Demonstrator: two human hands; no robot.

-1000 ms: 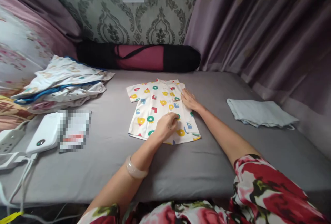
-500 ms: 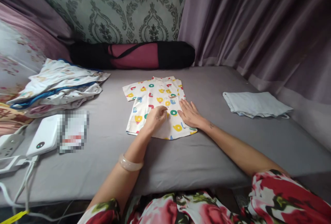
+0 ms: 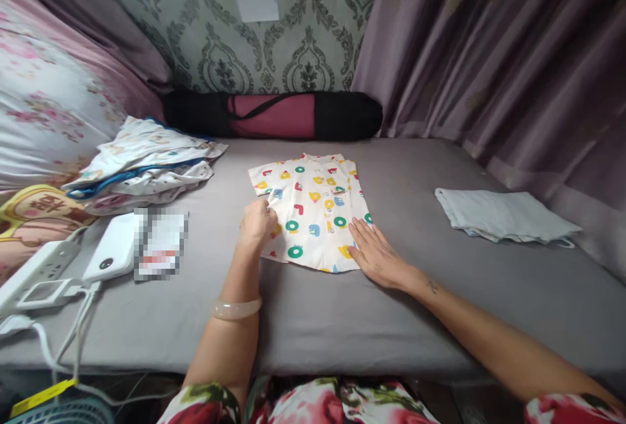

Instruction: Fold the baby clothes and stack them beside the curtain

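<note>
Green-grey damask wallpaper (image 3: 308,52) and a long black-and-maroon fabric bag (image 3: 274,116) back a grey cloth-covered surface (image 3: 391,319) in the head view. At its middle lies a white, short-sleeved cotton shirt (image 3: 313,209) printed with red, yellow, green and blue figures, collar to the far side, hem near. Since half a second ago, the left hand (image 3: 257,220) has gone from the shirt's front to its left edge; its grip is curled, fingers bent together, though whether cloth is pinched I cannot tell. The right hand (image 3: 379,257) rests flat, fingers slightly spread, on the near right corner. With the left sleeve (image 3: 259,177) sticking out and none standing out on the right, attention seems to have passed leftward, the right hand probably steadying the cloth. A pale folded garment (image 3: 506,215) lies well apart, right.
</note>
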